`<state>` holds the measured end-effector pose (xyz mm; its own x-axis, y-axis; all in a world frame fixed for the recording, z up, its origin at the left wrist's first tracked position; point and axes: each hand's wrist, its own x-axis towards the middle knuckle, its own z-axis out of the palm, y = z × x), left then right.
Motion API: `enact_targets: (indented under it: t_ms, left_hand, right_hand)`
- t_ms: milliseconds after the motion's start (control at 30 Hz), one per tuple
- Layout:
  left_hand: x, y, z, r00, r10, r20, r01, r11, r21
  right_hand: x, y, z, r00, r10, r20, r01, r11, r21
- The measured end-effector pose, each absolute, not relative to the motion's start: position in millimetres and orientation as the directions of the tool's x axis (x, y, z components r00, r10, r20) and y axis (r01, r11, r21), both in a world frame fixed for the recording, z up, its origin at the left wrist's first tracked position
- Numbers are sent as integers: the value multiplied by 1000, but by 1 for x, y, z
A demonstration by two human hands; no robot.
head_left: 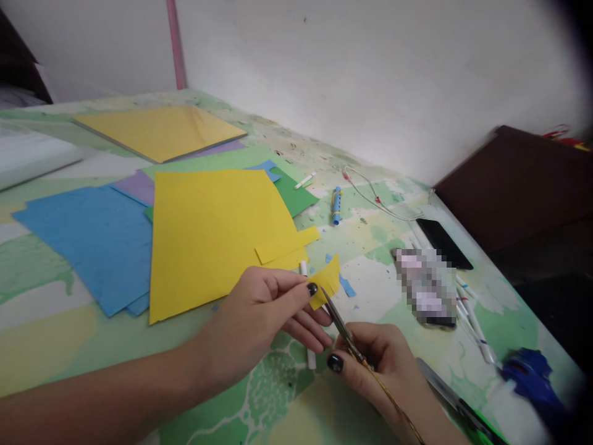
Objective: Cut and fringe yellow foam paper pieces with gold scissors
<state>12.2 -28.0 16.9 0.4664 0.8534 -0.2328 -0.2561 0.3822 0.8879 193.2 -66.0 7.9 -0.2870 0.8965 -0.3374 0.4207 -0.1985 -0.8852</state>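
Note:
Pinched between the thumb and fingers of my left hand [273, 306] is a small piece of yellow paper [330, 278]. My right hand [382, 361] grips a pair of scissors [340, 324], whose blade tips meet the lower edge of that piece. Their handles are partly hidden by my right hand. Below my left fingers a white rolled paper tube [311, 358] lies on the table. A large yellow sheet [217, 228] lies just beyond my left hand, with a yellow strip [287, 245] over its right corner. Small blue scraps [346, 285] lie behind the piece.
Blue sheets [92, 241], a green sheet [296, 194] and a yellow pad [162, 130] spread across the left and back. A blue paper roll [336, 207] stands apart. At right are a black phone [443, 243], a blurred-out object [426, 287] and a green-handled knife or scissors [456, 398].

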Motion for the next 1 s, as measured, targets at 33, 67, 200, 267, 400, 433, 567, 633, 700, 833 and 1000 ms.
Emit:
enact_targets:
  t_ms: [33, 67, 200, 267, 400, 433, 567, 633, 700, 833, 1000]
  left_hand:
    - [12, -28, 17, 469, 852, -232, -256, 383, 888]
    - [12, -28, 17, 473, 851, -229, -257, 382, 888]
    - [12, -29, 17, 477, 849, -226, -255, 380, 889]
    - [12, -29, 17, 478, 847, -231, -251, 383, 889]
    - [12, -28, 17, 477, 847, -236, -247, 387, 888]
    - [12, -28, 16, 478, 846, -238, -245, 388, 889]
    - [11, -28, 15, 481, 842, -242, -231, 388, 892]
    - [11, -29, 14, 485, 841, -240, -228, 387, 894]
    - [10, -30, 14, 485, 841, -239, -228, 386, 894]
    - [11, -29, 15, 486, 840, -242, -228, 389, 892]
    - [11, -28, 17, 488, 836, -250, -220, 395, 892]
  right_hand:
    - [193, -66, 8, -284, 898, -337, 423, -198, -884]
    - [193, -66, 7, -283, 897, -340, 426, -200, -882]
    - [193, -66, 6, -278, 894, -351, 438, -207, -875]
    - [194, -66, 7, -268, 902, -339, 453, -192, -870]
    - [193, -65, 8, -248, 909, -335, 471, -189, -862]
    - [193, -65, 8, -240, 910, -337, 474, -193, -859]
    - [190, -65, 7, -214, 917, -338, 494, -197, -847]
    - [190, -65, 6, -211, 915, -344, 494, -204, -845]
    - [190, -65, 6, -208, 913, -350, 491, -212, -845]
    - [190, -65, 7, -198, 918, -343, 506, -204, -838]
    - [191, -65, 6, -204, 917, -343, 493, -206, -845]
